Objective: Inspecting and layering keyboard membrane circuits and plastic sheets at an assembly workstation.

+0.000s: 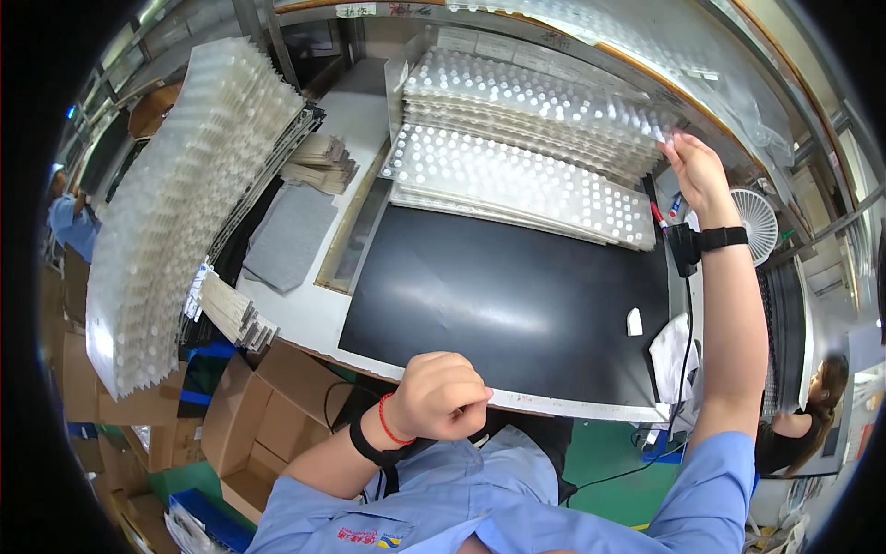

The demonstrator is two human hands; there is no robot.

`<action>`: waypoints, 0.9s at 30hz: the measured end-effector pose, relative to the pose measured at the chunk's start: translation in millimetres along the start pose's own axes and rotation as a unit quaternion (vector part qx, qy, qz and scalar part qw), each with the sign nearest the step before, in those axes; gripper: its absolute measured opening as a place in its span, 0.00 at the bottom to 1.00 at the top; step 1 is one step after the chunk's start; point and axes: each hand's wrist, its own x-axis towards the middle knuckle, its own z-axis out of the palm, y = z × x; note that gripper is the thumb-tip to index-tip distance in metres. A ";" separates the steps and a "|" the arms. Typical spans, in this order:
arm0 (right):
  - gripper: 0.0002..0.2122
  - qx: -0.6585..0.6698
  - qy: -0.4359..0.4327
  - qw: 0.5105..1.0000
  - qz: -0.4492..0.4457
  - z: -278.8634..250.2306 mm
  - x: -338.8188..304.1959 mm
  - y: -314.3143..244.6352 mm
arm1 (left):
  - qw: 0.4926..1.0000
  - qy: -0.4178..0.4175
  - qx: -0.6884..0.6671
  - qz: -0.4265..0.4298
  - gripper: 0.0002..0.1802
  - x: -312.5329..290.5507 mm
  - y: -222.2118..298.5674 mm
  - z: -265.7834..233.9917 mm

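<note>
We see a leaning stack of clear sheets (175,212) at far left, then our left hand (438,397) balled in a fist near the black mat (508,286). Behind the mat: front pile (517,177), then back pile (554,127); our right hand (699,171) pinches its top dotted sheet (544,90) by the right end. White fan (757,226) beside our wrist.

Head-worn fisheye, facing down, close over hands (441,397) and black mat (517,305); detail near view's rim uncertain.
</note>
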 end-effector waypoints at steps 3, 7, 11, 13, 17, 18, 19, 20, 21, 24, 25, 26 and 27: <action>0.16 -0.016 0.085 0.996 -0.027 21.8 -4.3 3.8 | 1.000 0.003 -0.008 -0.011 0.16 -1.2 -0.9 -0.6; 0.16 -0.256 0.100 0.949 -0.155 17.5 -34.9 24.7 | 0.999 -0.002 -0.016 -0.028 0.16 0.4 -0.5 -1.2; 0.12 -0.407 -0.006 0.913 -0.039 -6.9 -58.5 43.3 | 0.999 -0.032 -0.021 -0.031 0.18 -0.4 -1.4 -3.9; 0.12 -0.412 0.006 0.911 0.023 -7.9 -74.4 42.7 | 0.998 -0.044 -0.023 -0.037 0.17 1.6 -1.9 -4.3; 0.14 -0.424 -0.021 0.894 0.140 -7.9 -81.4 41.5 | 0.998 -0.052 -0.025 -0.039 0.17 1.6 -2.6 -3.0; 0.14 -0.425 -0.019 0.894 0.142 -8.1 -82.4 43.1 | 0.998 -0.039 -0.025 -0.040 0.17 2.0 -2.8 -1.6; 0.14 -0.395 -0.005 0.911 0.116 -8.7 -82.8 46.3 | 0.999 -0.025 -0.024 -0.041 0.17 2.1 -2.8 -0.8; 0.15 -0.365 0.009 0.927 0.090 -9.6 -82.4 50.4 | 0.999 -0.025 -0.025 -0.042 0.17 1.9 -2.9 -1.4; 0.15 -0.367 0.014 0.926 0.092 -20.0 -77.7 54.6 | 0.998 -0.026 -0.029 -0.040 0.17 2.4 -3.9 -0.4; 0.17 -0.432 0.000 0.894 0.118 -59.5 -49.5 81.6 | 0.998 -0.031 -0.033 -0.035 0.17 1.6 -5.7 1.0; 0.16 -0.538 0.063 0.839 -0.041 -71.0 -43.0 95.2 | 0.998 -0.033 -0.033 -0.034 0.17 1.1 -5.7 0.9; 0.17 -0.620 0.122 0.749 -0.198 -76.2 -39.5 102.9 | 0.998 -0.033 -0.033 -0.035 0.17 0.9 -5.6 0.0; 0.17 -0.619 0.119 0.751 -0.197 -69.9 -40.1 100.3 | 0.998 -0.035 -0.027 -0.035 0.17 0.4 -5.3 -1.9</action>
